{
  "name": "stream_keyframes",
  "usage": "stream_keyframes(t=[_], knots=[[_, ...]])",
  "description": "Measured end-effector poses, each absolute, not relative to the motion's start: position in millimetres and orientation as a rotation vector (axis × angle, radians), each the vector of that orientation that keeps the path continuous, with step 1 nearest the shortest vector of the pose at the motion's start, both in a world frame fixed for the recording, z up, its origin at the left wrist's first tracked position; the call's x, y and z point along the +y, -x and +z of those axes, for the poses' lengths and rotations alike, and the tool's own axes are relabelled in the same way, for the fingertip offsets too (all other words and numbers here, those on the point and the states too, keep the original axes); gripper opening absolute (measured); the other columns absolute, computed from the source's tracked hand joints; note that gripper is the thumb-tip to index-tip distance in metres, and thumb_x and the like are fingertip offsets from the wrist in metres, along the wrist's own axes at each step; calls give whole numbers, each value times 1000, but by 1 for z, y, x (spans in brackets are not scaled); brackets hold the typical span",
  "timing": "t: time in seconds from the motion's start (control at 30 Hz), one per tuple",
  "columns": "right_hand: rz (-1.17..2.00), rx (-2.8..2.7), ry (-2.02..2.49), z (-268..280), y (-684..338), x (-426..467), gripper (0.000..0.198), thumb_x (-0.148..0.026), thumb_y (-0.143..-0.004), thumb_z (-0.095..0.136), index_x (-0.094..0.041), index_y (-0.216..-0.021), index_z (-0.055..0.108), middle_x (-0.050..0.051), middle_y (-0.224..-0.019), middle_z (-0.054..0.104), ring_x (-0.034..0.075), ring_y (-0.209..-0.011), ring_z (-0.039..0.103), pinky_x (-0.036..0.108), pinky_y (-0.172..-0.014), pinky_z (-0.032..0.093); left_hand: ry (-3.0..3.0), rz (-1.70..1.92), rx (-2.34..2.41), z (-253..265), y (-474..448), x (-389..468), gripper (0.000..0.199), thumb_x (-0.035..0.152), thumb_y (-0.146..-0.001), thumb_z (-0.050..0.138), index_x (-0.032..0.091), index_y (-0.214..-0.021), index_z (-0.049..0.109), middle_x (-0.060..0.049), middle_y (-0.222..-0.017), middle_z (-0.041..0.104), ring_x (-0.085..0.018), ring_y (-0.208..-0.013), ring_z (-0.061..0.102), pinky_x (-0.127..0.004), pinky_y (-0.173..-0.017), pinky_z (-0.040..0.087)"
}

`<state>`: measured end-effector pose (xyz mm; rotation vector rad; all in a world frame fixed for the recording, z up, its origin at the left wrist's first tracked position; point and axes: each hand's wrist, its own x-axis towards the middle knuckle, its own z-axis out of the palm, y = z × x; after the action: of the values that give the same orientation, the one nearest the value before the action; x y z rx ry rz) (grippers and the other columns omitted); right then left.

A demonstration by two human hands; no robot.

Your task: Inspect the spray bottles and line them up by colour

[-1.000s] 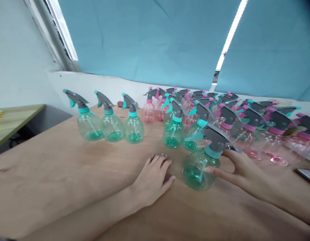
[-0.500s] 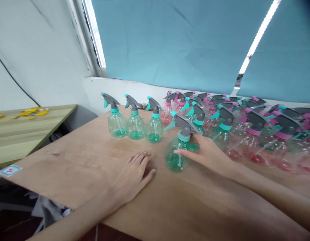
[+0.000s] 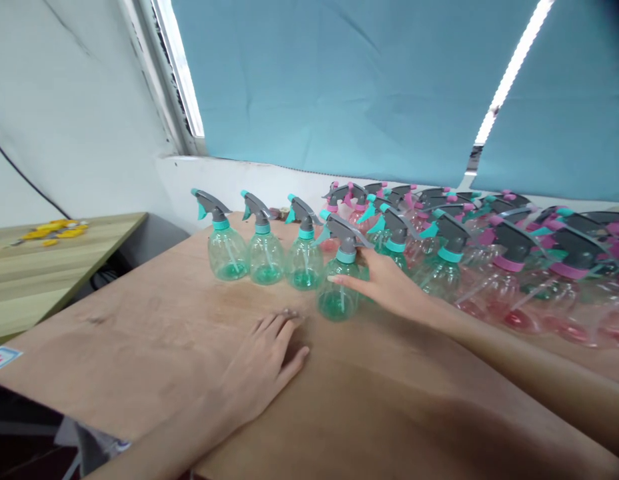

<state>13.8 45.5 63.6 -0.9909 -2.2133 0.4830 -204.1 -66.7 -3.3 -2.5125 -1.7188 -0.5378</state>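
Observation:
My right hand (image 3: 384,277) is wrapped round a clear green spray bottle (image 3: 338,293) with a grey and teal trigger head; the thumb shows across its front and the other fingers are hidden behind it. The bottle is upright, just right of a row of three similar bottles: a left one (image 3: 228,252), a middle one (image 3: 266,255) and a right one (image 3: 304,261). Palm down on the wooden table, my left hand (image 3: 267,363) lies with its fingers stretched out, holding nothing, in front of that row.
Several more spray bottles, green ones (image 3: 442,267) and pink ones (image 3: 507,280), crowd the right side of the table (image 3: 164,333). On the left, a second table (image 3: 109,237) bears yellow pieces (image 3: 52,230). A blue sheet (image 3: 339,87) covers the window behind.
My right hand has moved the green spray bottle away from me and a little left, closer to the row of three. My left hand stays flat on the table.

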Motion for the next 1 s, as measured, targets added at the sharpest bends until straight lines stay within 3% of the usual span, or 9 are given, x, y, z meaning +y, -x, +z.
stream_keyframes(t=[0.23, 0.37, 0.67, 1.0], knots=[[432, -2182, 1112, 59, -25, 58, 48, -50, -82, 59, -16, -115, 51, 12, -111, 64, 29, -99, 60, 44, -83, 48, 2554, -555, -1728, -5, 205, -65, 32, 35, -96, 45, 19, -123, 48, -9, -126, 56, -27, -120, 49, -44, -101, 38], [442, -2179, 1148, 57, -30, 66, 49, -50, -82, 58, -18, -118, 48, 10, -117, 62, 27, -105, 59, 42, -87, 48, 2548, -563, -1719, -7, 206, -64, 32, 35, -96, 46, 20, -124, 47, -9, -127, 55, -27, -120, 48, -45, -100, 38], [422, -2166, 1257, 61, -19, 75, 56, -51, -82, 56, -14, -123, 45, 13, -101, 64, 32, -97, 61, 43, -75, 48, 2556, -589, -1704, -12, 207, -64, 32, 35, -96, 46, 21, -126, 45, -8, -128, 54, -27, -122, 46, -45, -101, 37], [382, -2158, 1282, 60, -7, 84, 46, -47, -83, 55, -14, -113, 46, 8, -82, 61, 25, -71, 60, 37, -65, 46, 2549, -606, -1683, -9, 207, -63, 32, 37, -97, 45, 20, -124, 46, -9, -127, 55, -27, -120, 48, -46, -100, 39]])
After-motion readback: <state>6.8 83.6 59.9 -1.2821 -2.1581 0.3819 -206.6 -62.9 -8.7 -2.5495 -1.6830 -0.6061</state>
